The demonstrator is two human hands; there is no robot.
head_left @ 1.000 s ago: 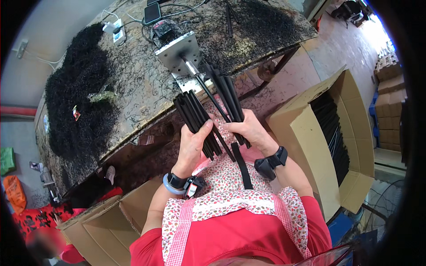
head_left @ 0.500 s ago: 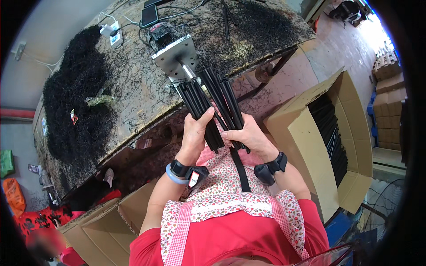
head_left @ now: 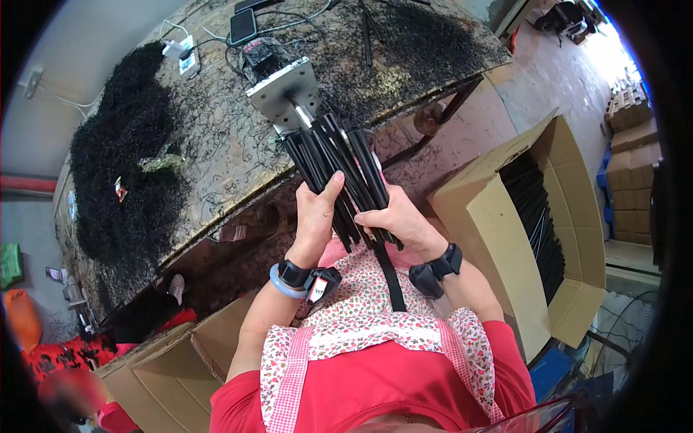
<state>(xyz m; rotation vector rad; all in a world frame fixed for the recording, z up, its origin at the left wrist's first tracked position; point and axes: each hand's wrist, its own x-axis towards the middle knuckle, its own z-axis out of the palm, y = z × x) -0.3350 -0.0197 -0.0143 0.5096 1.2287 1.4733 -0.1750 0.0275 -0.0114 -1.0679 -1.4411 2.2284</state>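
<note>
My left hand (head_left: 315, 219) is closed around a bundle of slim black plastic tubes (head_left: 307, 160), its thumb lying along their upper side. Close beside it, my right hand (head_left: 404, 222) grips more of these black tubes (head_left: 369, 167), with the thumb across their lower ends. The two bundles nearly meet, and some tubes lie slanted between them. Just beyond their upper ends, a shiny metal shaft (head_left: 303, 115) sticks out from a square metal plate (head_left: 284, 92) on a motor unit (head_left: 263, 58). The tubes partly cover the shaft's near end.
The worktable (head_left: 238, 137) is strewn with black shavings, heaped in a large pile (head_left: 119, 187) at left. A phone (head_left: 243, 27) and power strip (head_left: 188, 61) lie farther back. An open cardboard box (head_left: 498, 238) of black tubes stands at right, another box (head_left: 162, 375) at lower left near a person (head_left: 72, 393).
The bundle in my right hand has shifted slightly left, and the gap between the two bundles has narrowed. My left hand has barely moved.
</note>
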